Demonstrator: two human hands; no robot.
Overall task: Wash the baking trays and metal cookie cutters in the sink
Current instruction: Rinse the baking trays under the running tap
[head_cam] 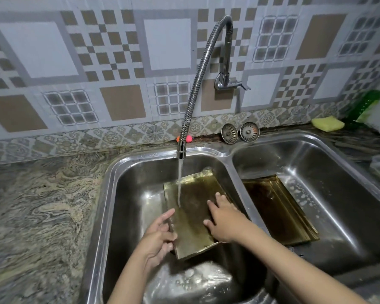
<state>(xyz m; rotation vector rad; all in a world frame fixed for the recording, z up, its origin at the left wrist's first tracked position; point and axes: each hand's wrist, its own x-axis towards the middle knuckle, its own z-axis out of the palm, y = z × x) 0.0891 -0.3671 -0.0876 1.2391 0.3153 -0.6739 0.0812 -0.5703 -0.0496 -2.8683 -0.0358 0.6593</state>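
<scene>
A gold-coloured baking tray (193,216) is tilted in the left basin of the steel double sink (110,194). Water from the flexible tap (181,150) runs onto its upper surface. My left hand (158,235) grips the tray's left edge. My right hand (223,220) lies flat on the tray's surface with fingers spread, rubbing it. A stack of several more gold trays (279,211) leans in the right basin. No cookie cutters are visible.
A yellow sponge (327,123) and a green soap bottle (369,106) sit at the back right. Two sink strainers (239,132) lean against the wall. Marbled countertop (37,205) spreads left. Foamy water lies in the left basin's front.
</scene>
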